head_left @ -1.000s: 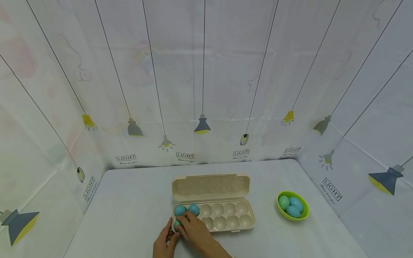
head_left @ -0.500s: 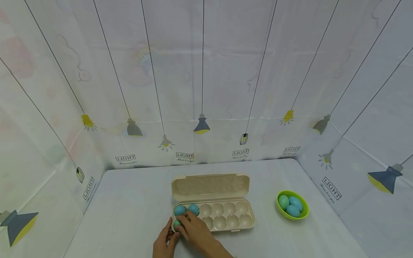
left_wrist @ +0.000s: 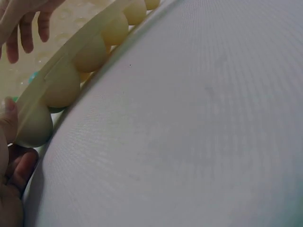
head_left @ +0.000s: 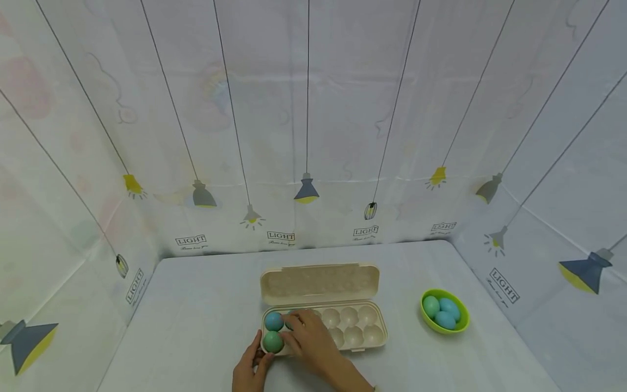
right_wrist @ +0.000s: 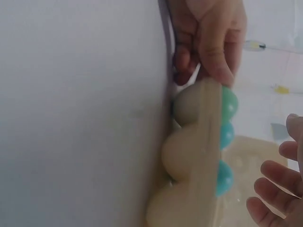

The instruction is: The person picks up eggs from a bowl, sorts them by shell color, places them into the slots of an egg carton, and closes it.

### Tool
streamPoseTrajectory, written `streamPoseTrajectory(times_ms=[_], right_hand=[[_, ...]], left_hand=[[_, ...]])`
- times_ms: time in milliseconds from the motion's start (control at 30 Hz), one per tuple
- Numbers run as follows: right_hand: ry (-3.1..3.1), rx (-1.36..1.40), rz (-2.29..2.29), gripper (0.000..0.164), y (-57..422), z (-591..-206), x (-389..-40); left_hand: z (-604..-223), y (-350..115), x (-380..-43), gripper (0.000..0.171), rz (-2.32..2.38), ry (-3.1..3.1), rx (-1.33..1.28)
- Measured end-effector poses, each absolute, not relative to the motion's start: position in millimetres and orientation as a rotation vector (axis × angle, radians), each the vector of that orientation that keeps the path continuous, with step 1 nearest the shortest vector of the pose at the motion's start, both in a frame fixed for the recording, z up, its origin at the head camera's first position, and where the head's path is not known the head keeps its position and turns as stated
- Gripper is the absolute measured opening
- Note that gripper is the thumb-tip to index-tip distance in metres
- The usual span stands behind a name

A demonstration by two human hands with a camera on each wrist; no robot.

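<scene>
An open beige egg carton (head_left: 369,348) lies on the white-covered table with its lid folded back. In its left end sit a green egg (head_left: 272,342) at the front and a blue egg (head_left: 274,321) behind it. A second blue egg (right_wrist: 225,178) is mostly hidden by the right hand in the head view. My left hand (head_left: 251,367) grips the carton's near left corner, thumb at the rim and fingers curled low beside it. Over the carton, just right of the green egg, my right hand (head_left: 313,340) is spread with nothing in it, its fingers apart in the right wrist view.
To the right of the carton stands a lime-green bowl (head_left: 443,331) with a green egg (head_left: 431,307) and two blue eggs (head_left: 445,320) in it. Behind the table hangs a white cloth (head_left: 338,136) printed with lamps, folding round both sides.
My right hand has let go of the green egg, now in the front left cup, and moved a little to the right with fingers opened. The left hand stays at the corner.
</scene>
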State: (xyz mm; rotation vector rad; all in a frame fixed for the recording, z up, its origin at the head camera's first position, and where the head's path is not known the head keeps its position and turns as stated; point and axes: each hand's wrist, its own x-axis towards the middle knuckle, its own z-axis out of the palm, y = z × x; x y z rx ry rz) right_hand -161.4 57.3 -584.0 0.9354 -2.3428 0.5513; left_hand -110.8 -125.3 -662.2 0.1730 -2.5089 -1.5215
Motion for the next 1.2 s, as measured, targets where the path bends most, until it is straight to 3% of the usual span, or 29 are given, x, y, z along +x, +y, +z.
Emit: streamPoseTrajectory(times_ms=[600, 1200], right_hand=[[-2.310, 0.749, 0.548, 0.045, 134, -549, -175], [-2.323, 0.470, 0.548, 0.054, 204, -551, -181]], left_hand=[[-659, -123, -113, 0.064, -1.572, -2.587, 0.278], [-659, -125, -112, 0.063, -1.575, -2.546, 0.234]])
